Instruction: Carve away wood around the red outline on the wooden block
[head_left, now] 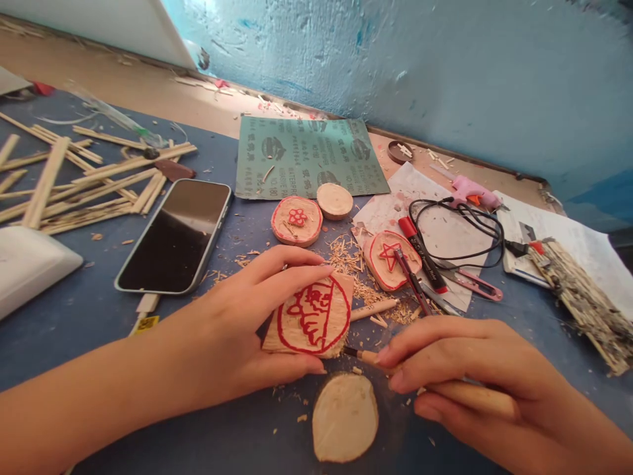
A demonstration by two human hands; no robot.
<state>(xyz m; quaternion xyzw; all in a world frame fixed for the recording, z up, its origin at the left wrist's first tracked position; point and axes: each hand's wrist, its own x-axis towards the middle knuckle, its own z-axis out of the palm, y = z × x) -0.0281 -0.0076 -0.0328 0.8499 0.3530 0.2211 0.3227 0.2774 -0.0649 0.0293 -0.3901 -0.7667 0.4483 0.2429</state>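
My left hand point(252, 310) grips a square wooden block point(314, 316) at its left, fingers along the far edge and thumb along the near one. A red circle with a figure inside is drawn on the block's face. In my right hand point(475, 376) is a wood carving chisel point(465, 394) with a pale wooden handle. Its dark metal tip points left, close to the block's lower right corner; I cannot tell whether it touches. A bare wood slice point(345, 417) lies just below the block. Wood shavings point(349, 257) are scattered behind the block.
A phone point(175, 237) and wooden sticks point(99, 171) lie left. Green sandpaper point(309, 158) is at the back, near a flower-marked slice point(297, 221). On the right are a star-marked slice point(383, 267), a red marker point(422, 254), a glue gun point(475, 191) and bark point(588, 303).
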